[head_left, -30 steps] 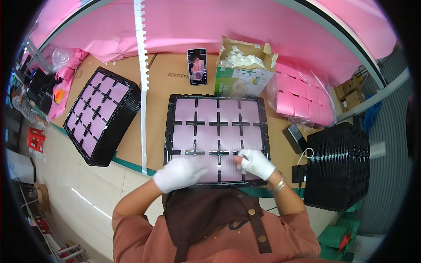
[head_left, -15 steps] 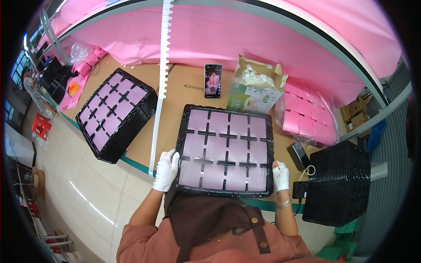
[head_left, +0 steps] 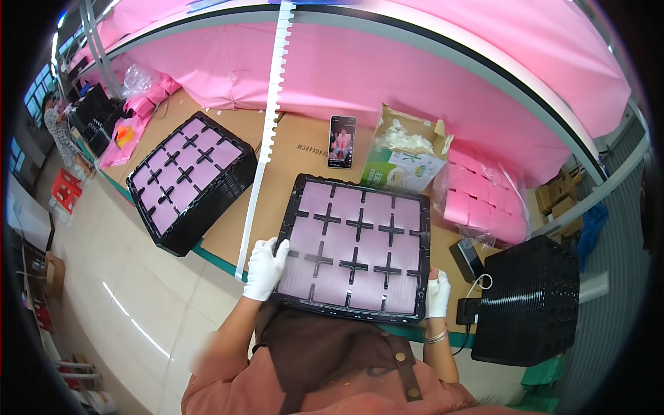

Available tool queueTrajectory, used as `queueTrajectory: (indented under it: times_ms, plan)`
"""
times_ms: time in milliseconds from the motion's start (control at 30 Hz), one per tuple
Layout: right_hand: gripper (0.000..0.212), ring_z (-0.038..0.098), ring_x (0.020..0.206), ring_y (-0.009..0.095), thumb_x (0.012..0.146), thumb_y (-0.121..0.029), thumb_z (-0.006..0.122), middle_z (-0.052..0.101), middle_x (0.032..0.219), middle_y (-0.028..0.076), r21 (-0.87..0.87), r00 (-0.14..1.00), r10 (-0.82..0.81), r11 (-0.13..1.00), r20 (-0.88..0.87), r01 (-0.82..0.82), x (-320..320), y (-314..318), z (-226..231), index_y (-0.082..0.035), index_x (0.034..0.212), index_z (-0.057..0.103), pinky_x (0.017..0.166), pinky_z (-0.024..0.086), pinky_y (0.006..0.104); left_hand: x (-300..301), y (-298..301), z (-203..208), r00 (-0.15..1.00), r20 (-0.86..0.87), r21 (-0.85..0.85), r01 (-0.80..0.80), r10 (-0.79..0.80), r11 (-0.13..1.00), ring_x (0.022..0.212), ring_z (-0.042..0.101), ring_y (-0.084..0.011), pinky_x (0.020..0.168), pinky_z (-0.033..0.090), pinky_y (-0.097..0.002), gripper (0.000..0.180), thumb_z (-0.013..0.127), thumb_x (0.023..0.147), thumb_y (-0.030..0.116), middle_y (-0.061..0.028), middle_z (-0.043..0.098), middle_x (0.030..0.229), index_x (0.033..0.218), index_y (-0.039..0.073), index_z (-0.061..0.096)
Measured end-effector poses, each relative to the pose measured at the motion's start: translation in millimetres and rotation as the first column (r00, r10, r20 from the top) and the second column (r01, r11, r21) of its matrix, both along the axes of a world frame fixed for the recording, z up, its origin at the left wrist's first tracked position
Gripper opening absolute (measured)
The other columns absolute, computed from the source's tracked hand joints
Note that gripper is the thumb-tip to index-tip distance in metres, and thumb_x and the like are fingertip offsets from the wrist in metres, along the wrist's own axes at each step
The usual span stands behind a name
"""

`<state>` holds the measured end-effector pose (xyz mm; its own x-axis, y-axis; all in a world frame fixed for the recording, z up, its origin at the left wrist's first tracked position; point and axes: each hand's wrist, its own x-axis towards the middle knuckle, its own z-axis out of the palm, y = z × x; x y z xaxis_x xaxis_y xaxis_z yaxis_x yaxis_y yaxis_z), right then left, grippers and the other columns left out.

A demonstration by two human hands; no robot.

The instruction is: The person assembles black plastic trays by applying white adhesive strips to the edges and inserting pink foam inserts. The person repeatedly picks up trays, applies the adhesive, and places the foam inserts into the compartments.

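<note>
A black plastic tray (head_left: pixel 359 215) with cross-shaped dividers and lilac sheets showing between them sits in front of me at the table's near edge, slightly turned. My left hand (head_left: pixel 265 268), in a white glove, grips its left side near the front corner, thumb on the rim. At the right side, my right hand (head_left: pixel 437 293) is closed against the tray's edge with its bare thumb up; its other fingers are partly hidden. To the left stands a deep stack of black trays (head_left: pixel 216 202), the top one also showing lilac sheets.
A phone (head_left: pixel 342 142) stands behind the tray beside an open carton (head_left: pixel 403 168) of white pieces. Pink sheets in clear plastic (head_left: pixel 484 197) lie right, above a small black device (head_left: pixel 467 261) and stacked black trays (head_left: pixel 529 301). A white notched strip (head_left: pixel 266 145) hangs left. A person (head_left: pixel 61 135) stands far left.
The view has shifted slightly. The tray has turned a little clockwise, its right front corner coming nearer to me. Both hands stay at its sides.
</note>
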<state>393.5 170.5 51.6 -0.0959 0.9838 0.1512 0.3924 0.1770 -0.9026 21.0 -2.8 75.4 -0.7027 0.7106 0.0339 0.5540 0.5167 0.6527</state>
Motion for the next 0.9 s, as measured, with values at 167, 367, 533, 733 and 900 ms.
queueTrajectory:
  times_ms: [167,367,533,733,900]
  plan:
    - [0.058,0.059,0.091,0.025,0.101,-0.047,0.047,0.062,0.093,0.014,0.070,0.999,-0.028,0.997,-0.022,0.029,11.5,-13.8,12.6,0.008,0.099,0.064,0.085,0.044,0.0360,7.5,-15.6,16.6,0.997,0.006,0.186,0.075,-0.077,0.980,0.112,0.055,-0.0313,0.095,0.046,-0.0392,0.054,0.072,0.085,0.026,-0.0177,0.055,0.116,0.131,0.004,0.054]
    - [0.079,0.053,0.088,0.011,0.092,-0.072,0.039,0.058,0.102,0.004,0.144,0.893,0.143,0.986,-0.426,-0.089,-11.0,-40.7,94.3,0.001,0.117,0.056,0.079,0.042,0.0256,12.8,-62.1,56.1,0.698,0.575,0.683,-0.121,-0.427,0.720,0.141,0.032,-0.0215,0.115,0.025,-0.0351,0.098,0.082,0.073,0.008,-0.0105,0.033,0.154,0.152,0.002,0.024]
    - [0.074,0.056,0.089,0.013,0.093,-0.064,0.049,0.059,0.108,0.008,0.263,0.920,0.257,0.948,-0.297,-0.179,-34.6,-32.0,131.4,0.003,0.122,0.057,0.078,0.044,0.0279,-33.1,-116.3,94.7,0.924,0.378,0.791,-0.297,-0.046,0.536,0.133,0.043,-0.0229,0.113,0.032,-0.0362,0.088,0.074,0.078,0.015,-0.0128,0.042,0.146,0.151,0.000,0.027]
    - [0.027,0.061,0.078,0.011,0.098,-0.023,0.057,0.064,0.091,0.006,0.012,0.931,0.359,0.933,-0.073,-0.359,-68.0,-16.8,121.1,0.002,0.103,0.068,0.071,0.048,0.0244,-156.9,-146.7,118.9,0.892,0.436,0.804,-0.447,0.120,0.392,0.124,0.050,-0.0217,0.106,0.040,-0.0345,0.064,0.061,0.089,0.007,-0.0127,0.048,0.140,0.147,0.001,0.034]
    - [0.015,0.066,0.086,0.029,0.085,-0.010,0.065,0.068,0.092,0.012,0.029,0.721,0.657,0.734,0.220,-0.678,-113.5,-30.2,117.7,-0.004,0.097,0.071,0.078,0.052,0.0349,-261.0,-164.4,61.2,0.857,0.393,0.662,-0.516,0.334,0.543,0.100,0.061,-0.0182,0.090,0.050,-0.0301,0.057,0.064,0.086,0.005,-0.0105,0.061,0.119,0.138,-0.002,0.043]
